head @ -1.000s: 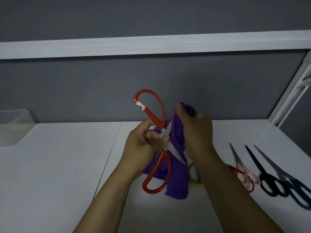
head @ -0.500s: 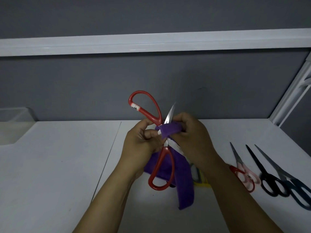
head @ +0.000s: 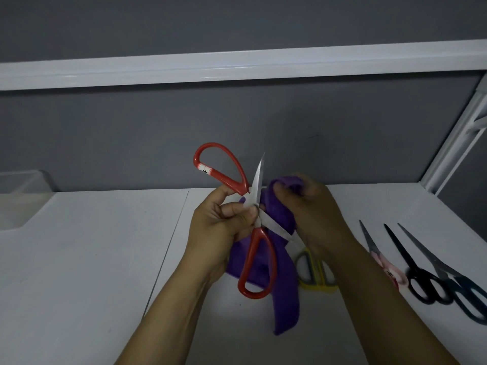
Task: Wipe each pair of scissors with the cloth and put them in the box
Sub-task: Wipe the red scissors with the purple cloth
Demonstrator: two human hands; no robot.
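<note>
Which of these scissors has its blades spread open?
The red-handled metal scissors held up in the left hand: their blades cross wide apart. The pink-handled scissors, black-handled scissors and dark blue-handled scissors lie closed on the white table.

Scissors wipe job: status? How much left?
Done: unclear, box contents not visible. In hand: left hand holds open red scissors, right hand grips cloth by the blades. Left: yellow scissors, pink scissors, black scissors, teal scissors on the table.

A: So, red scissors (head: 259, 234) and a plain purple cloth (head: 287, 299). The others?
B: There are yellow scissors (head: 315, 285), pink scissors (head: 387, 267), black scissors (head: 421, 283), dark teal scissors (head: 469, 293). White table (head: 79, 272), grey wall (head: 131, 140) with a white rail (head: 237, 64).
</note>
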